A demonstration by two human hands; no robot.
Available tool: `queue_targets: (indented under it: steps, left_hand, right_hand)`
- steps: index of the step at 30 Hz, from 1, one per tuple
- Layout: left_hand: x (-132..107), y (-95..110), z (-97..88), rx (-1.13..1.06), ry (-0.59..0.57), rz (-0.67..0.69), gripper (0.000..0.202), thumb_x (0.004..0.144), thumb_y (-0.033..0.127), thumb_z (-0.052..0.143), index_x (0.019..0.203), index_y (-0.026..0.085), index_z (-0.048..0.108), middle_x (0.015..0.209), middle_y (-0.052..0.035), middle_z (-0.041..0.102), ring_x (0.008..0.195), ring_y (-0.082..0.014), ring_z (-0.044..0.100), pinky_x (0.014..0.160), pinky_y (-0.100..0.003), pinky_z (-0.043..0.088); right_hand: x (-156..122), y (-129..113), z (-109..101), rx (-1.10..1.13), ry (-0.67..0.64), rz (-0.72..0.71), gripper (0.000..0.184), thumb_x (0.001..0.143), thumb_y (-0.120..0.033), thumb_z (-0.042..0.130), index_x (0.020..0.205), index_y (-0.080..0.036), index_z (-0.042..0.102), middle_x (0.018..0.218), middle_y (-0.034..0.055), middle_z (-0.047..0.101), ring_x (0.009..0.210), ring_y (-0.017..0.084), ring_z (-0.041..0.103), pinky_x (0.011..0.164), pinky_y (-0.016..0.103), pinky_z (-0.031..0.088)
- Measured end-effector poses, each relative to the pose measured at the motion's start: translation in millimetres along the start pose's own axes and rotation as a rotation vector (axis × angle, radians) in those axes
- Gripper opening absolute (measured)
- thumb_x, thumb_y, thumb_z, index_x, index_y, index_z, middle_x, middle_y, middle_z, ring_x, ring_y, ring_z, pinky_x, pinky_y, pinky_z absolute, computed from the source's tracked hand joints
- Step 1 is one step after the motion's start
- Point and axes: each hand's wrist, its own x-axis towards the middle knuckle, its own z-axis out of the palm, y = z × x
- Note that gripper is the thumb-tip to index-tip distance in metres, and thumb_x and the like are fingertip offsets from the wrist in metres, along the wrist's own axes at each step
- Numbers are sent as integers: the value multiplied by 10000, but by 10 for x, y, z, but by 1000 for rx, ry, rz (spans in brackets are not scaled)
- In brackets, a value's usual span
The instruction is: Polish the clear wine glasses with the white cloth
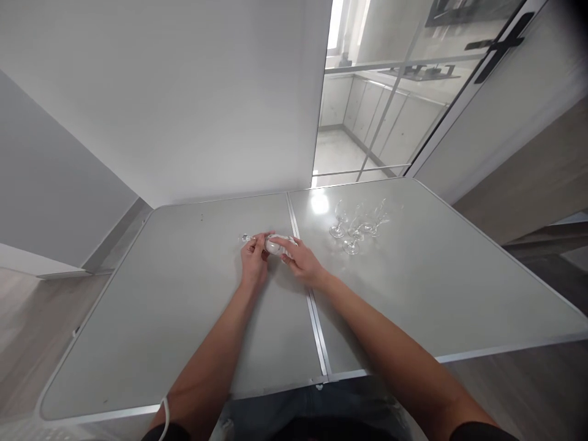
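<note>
A clear stemmed glass (247, 237) lies on its side between my two hands, just above the table, its foot pointing left. My left hand (255, 257) is closed around it near the stem. Around or inside the bowl shows a white, soft-looking material (277, 244); I cannot tell whether it is cloth or paper. My right hand (303, 262) closes on the bowl end from the right, with its index finger laid along the white material. Right of my hands, several clear stemmed glasses (351, 246) stand upright in a loose group.
The pale grey table (184, 306) has a metal seam (316, 331) running across it and a metal rim. A white wall panel (220, 110) rises behind it. At the back right is a glazed door (390, 116) with a black handle (504, 46).
</note>
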Motion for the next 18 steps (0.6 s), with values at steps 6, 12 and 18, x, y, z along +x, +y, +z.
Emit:
queue_targets:
  steps: [6, 12, 18]
  left_hand:
    - [-30, 101, -24, -90, -198, 11, 267, 732, 435, 835, 871, 242, 716, 1154, -78, 717, 1166, -273, 647, 974, -405, 509]
    - [-26, 108, -64, -55, -220, 4, 329, 649, 432, 891, 770, 230, 661, 1137, -72, 722, 1256, -320, 597, 975, -438, 504]
    - [-36, 55, -27, -52, -123, -39, 338, 726, 487, 824, 907, 227, 706, 1233, -91, 692, 1137, -266, 660, 885, -358, 547]
  right_hand:
    - [36, -82, -35, 844, 220, 314, 431, 916, -473, 598, 1287, -261, 545, 1039, 41, 658, 863, 195, 613, 741, 300, 504]
    - [34, -105, 30, 1043, 307, 471, 370, 953, -500, 527, 1249, -278, 539, 843, 1, 594, 696, 154, 552, 596, 252, 458]
    - [1, -143, -23, 258, 186, 40, 370, 1006, -362, 459, 1369, -303, 505, 1237, 64, 648, 1067, 227, 620, 1031, 448, 444]
